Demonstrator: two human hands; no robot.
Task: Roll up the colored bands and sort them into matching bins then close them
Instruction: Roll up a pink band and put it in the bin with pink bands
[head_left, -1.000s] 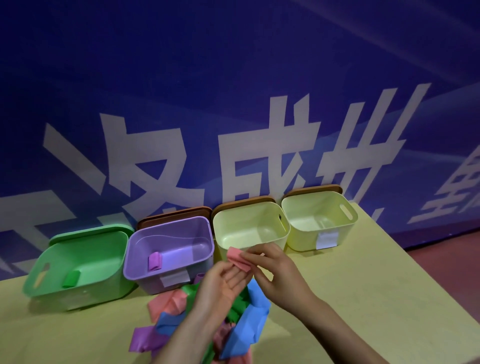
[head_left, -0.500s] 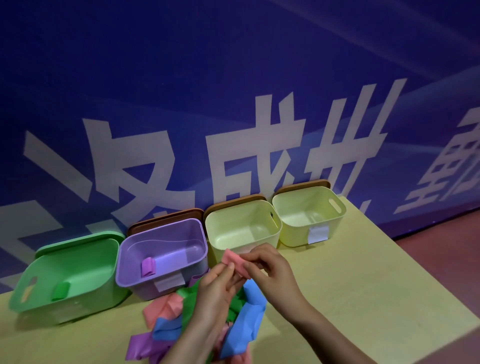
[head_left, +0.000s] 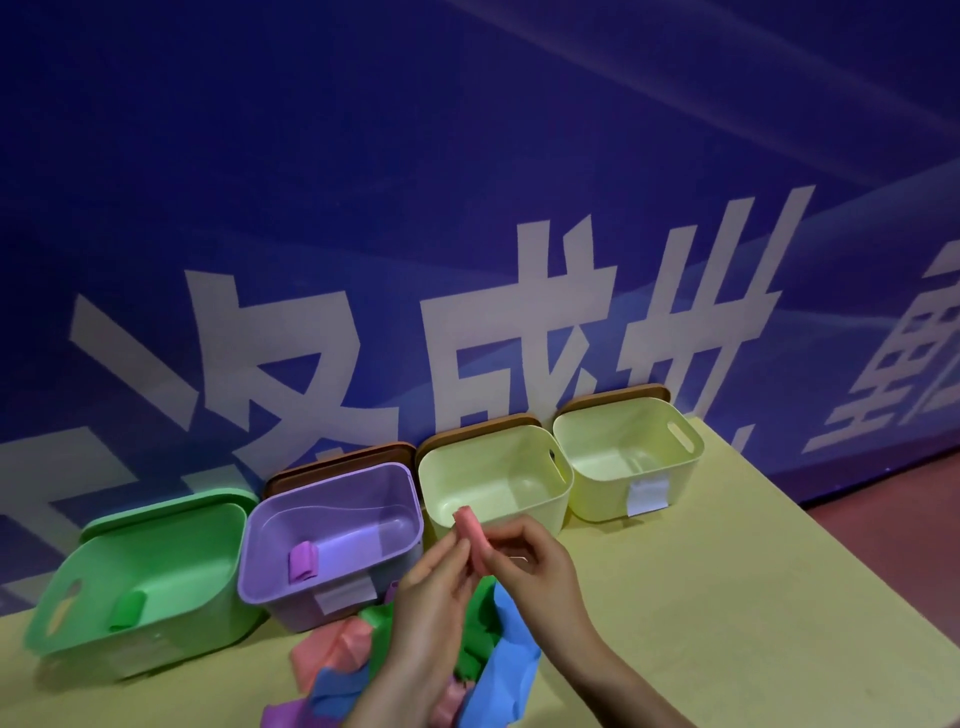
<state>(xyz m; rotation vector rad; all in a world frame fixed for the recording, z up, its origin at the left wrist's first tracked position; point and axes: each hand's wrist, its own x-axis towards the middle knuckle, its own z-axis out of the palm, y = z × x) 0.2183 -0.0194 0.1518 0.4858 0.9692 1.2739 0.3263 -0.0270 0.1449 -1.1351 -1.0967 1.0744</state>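
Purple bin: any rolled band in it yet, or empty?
Not empty. One rolled purple band lies on the floor of the purple bin, near its left wall; the bin is open, no lid on.

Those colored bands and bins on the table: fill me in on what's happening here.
A person is rolling up a pink band, pinched between the left hand and the right hand above a loose pile of bands. Four open bins stand in a row against the wall. The green bin holds one green roll and the purple bin one purple roll. The two pale yellow bins look empty. The lids stand behind the bins, so none is closed yet.
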